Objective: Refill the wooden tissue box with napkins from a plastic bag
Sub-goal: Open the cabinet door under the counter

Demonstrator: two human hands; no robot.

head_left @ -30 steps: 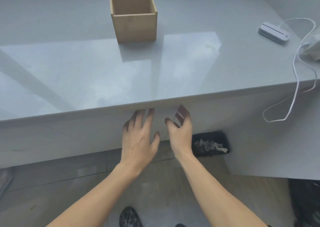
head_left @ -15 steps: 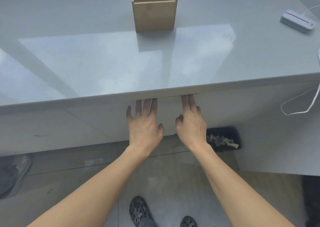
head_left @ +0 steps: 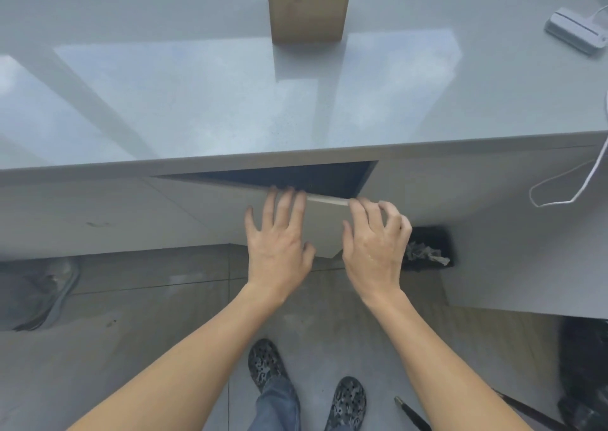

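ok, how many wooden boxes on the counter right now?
1. The wooden box stands upright at the counter's far edge, open-topped, directly beyond the half-open cabinet door. The frame crops the counter; others may sit outside it.

We see a glossy grey counter (head_left: 197,108) filling the upper half, with pale window reflections across it. At two o'clock on it lies a small white device (head_left: 574,32) with a white cable (head_left: 589,180) running from it over the counter's edge and looping down at three o'clock. Under the counter's edge a cabinet door (head_left: 325,226) stands ajar, a dark gap above it. Just right of centre, on the floor, a black bin (head_left: 434,246) holds crumpled paper. At six o'clock we see two patterned shoes (head_left: 266,365) on the tiled floor (head_left: 164,315). At nine o'clock lies a blurred grey shoe (head_left: 36,292).
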